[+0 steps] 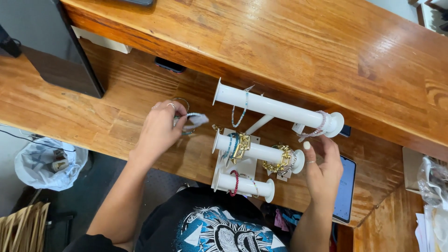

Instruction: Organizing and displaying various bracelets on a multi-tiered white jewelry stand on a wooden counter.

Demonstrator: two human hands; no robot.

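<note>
Head view: left hand (158,128) fingers (179,122) pinch beaded bracelet (193,120).

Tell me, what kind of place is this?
Probably a shop counter or jewellery stall: a white three-tier display stand hung with bracelets sits on a wooden counter, and the left hand holds another bracelet.

A white three-tier bracelet stand (261,151) stands near the front edge of the wooden table (93,116), its bars lying level. A pale pink beaded bracelet (317,127) hangs at the top bar's right end. Left of the stand, a light-coloured bracelet with a small tag (193,120) sits above the tabletop, pinched in fingers.
</note>
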